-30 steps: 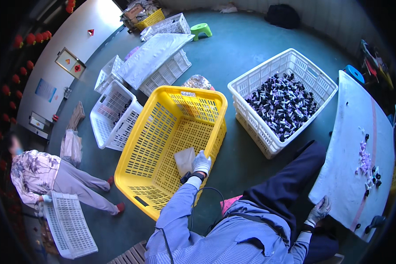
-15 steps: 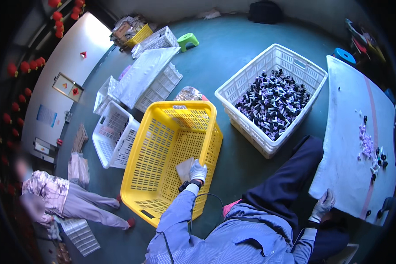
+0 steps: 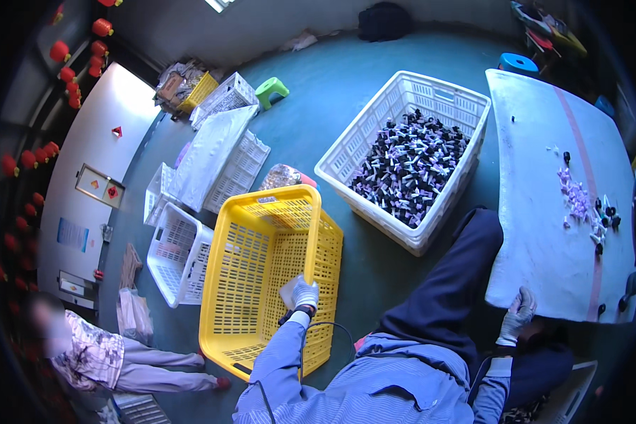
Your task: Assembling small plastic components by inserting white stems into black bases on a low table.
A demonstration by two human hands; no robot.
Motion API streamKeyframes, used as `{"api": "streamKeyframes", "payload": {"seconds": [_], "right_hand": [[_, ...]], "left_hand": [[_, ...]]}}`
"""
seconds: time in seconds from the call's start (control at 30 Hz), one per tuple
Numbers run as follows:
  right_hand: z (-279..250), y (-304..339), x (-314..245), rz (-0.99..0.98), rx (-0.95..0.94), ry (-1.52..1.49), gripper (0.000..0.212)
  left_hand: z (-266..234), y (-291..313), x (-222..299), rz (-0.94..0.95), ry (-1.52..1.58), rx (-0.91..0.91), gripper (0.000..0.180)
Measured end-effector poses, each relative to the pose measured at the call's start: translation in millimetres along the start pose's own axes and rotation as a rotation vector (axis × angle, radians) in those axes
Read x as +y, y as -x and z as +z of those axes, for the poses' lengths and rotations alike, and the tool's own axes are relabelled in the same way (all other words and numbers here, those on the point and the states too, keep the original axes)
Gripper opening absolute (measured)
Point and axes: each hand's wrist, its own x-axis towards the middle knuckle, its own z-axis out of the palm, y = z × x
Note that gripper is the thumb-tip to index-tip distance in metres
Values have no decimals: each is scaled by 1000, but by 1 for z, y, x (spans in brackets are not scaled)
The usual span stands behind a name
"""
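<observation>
My left hand (image 3: 304, 293), in a pale glove, is closed over the right-hand rim of a large yellow plastic basket (image 3: 218, 258). Beside its fingers, within the basket, shows a white sheet-like piece (image 3: 287, 292); whether the hand touches it I cannot tell. My right hand (image 3: 519, 315), gloved too, is at the near left edge of a white-topped table (image 3: 526, 233). Its fingers point up, slightly bent, with nothing visible in them. Small purple pieces (image 3: 576, 200) and black pieces (image 3: 608, 212) lie on the table, away from that hand.
A white crate (image 3: 339, 173) holds many small black, purple and white pieces. Left of the yellow basket stand another white crate (image 3: 164, 272) and covered crates (image 3: 215, 152). A green stool (image 3: 271, 92) is farther back. Another person (image 3: 109, 353) is at the lower left.
The view has turned, so the white crate and table appear farther left. My left hand stays on the yellow basket's rim, and my right hand stays by the table edge. The other person has shifted.
</observation>
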Motion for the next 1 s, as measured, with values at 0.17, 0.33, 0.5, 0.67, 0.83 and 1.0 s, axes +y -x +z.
{"api": "streamKeyframes", "payload": {"seconds": [0.17, 0.33, 0.5, 0.67, 0.83, 1.0], "right_hand": [[-2, -2, 1, -3, 11, -16, 23], [-5, -5, -2, 16, 0, -43, 21], [-9, -6, -4, 60, -13, -76, 22], [-11, -10, -11, 62, -20, -80, 21], [-13, -16, -21, 82, 2, -99, 19], [-16, -19, -22, 120, 21, -132, 17]], "left_hand": [[4, -5, -5, 37, 15, -18, 43], [13, -8, -7, -10, -3, 10, 38], [18, -9, -8, -42, 11, 5, 37], [18, -10, -7, -46, -85, 64, 36], [16, -10, -12, -21, -32, 115, 36], [12, -1, 2, -3, 52, 60, 35]]}}
